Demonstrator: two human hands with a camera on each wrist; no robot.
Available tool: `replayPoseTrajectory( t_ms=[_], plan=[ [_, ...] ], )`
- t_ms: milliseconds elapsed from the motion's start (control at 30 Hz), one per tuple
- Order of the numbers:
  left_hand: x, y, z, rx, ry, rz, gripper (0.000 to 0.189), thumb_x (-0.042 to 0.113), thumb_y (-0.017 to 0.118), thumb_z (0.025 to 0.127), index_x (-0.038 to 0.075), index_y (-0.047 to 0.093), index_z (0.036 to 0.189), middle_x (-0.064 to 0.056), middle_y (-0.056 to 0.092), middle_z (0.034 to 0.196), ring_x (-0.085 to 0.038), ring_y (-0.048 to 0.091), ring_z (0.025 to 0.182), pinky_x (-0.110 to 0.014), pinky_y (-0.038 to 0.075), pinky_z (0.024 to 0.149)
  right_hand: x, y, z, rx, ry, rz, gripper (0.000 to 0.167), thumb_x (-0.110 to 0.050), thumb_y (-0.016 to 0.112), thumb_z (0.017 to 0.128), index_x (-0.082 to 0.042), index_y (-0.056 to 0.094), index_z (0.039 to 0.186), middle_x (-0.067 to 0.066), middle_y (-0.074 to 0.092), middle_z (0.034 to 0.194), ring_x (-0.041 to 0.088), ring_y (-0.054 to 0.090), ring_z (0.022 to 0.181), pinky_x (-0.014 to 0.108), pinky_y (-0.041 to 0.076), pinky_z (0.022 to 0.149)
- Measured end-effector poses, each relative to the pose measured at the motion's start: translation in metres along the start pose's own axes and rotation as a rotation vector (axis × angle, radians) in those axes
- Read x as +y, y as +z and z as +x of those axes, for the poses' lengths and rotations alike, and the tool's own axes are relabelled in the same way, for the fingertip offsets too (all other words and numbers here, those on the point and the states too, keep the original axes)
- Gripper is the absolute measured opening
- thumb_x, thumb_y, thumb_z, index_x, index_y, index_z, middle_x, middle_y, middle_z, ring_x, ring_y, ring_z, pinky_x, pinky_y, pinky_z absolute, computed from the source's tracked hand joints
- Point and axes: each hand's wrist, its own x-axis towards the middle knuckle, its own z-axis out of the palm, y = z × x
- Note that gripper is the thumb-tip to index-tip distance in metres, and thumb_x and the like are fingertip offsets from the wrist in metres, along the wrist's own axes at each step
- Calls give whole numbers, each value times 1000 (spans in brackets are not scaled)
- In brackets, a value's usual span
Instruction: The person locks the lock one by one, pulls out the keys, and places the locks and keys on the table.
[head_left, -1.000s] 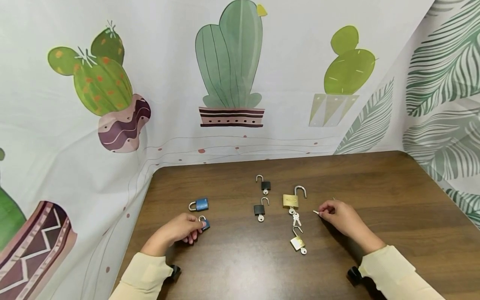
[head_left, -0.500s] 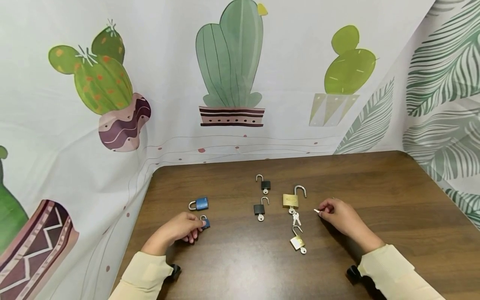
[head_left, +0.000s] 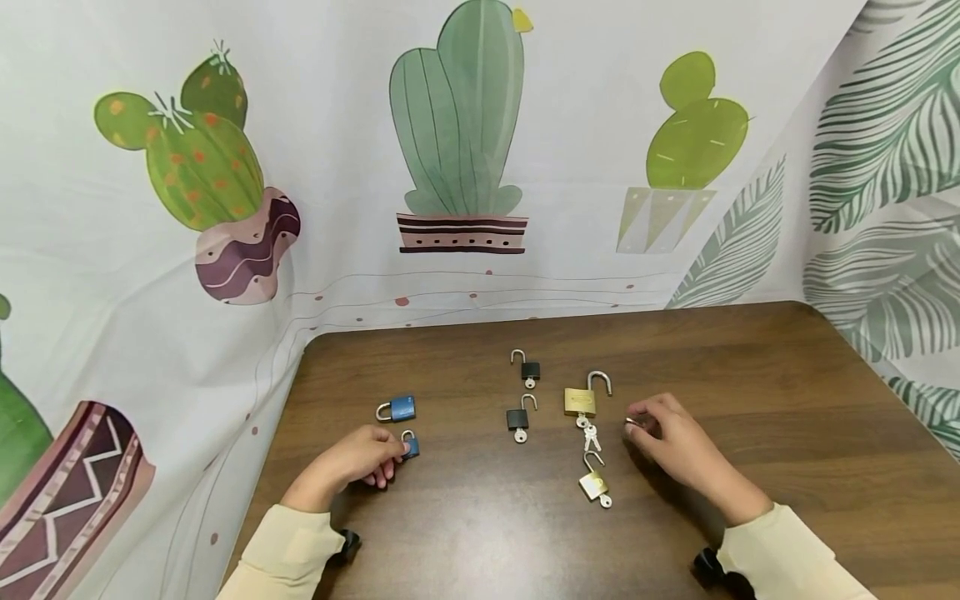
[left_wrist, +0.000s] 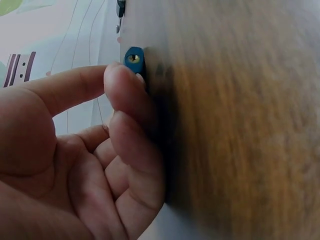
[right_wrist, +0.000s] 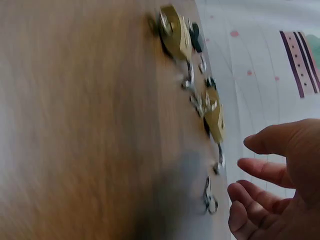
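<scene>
The left hand [head_left: 362,454] pinched a small blue padlock [head_left: 412,448] near the left edge of the worktop [head_left: 787,375]; a larger blue padlock [head_left: 403,407] lay just beyond, toward the far edge. The right hand [head_left: 678,442] had its thumb and fingers spread apart, loose keys [right_wrist: 213,205] lying just beside them. Between the hands lay two gold padlocks [head_left: 580,402] and two black padlocks [head_left: 517,419], their shackles open.

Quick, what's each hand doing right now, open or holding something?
Left hand: closed, pinching the smaller blue padlock.
Right hand: open, fingers apart, small keys lying beside it.
</scene>
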Motion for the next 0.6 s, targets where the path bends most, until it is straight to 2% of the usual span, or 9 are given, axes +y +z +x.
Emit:
replayPoseTrajectory(
  t_ms=[133,367,467,600],
  plan=[
    [0,0,0,-1,6,-5,21,16,59,95,-2,64,86,1,56,60,-9,54,48,-22,45,47,-8,6,-6,-20,-57,5,20,-16,72,92,-7,70,110,6,63,106,11,61,85,28,51,74],
    [0,0,0,3,7,-15,21,16,59,96,-2,63,85,0,56,60,-10,55,48,-22,45,48,-18,18,-16,-69,-133,42,14,-13,75,89,-11,70,101,-3,63,95,2,57,79,24,52,70],
    [0,0,-1,1,8,-21,21,16,59,96,-2,63,85,0,56,60,-10,55,49,-22,46,48,-22,24,-20,-96,-149,65,11,-13,76,87,-13,68,96,-8,61,87,0,56,77,22,50,69],
    [0,1,-1,5,3,-18,25,19,60,98,-2,63,85,0,56,60,-10,55,48,-23,46,48,-26,27,-22,-125,-124,53,14,-21,78,88,-19,64,88,-14,55,78,-2,52,72,20,45,65]
  ],
)
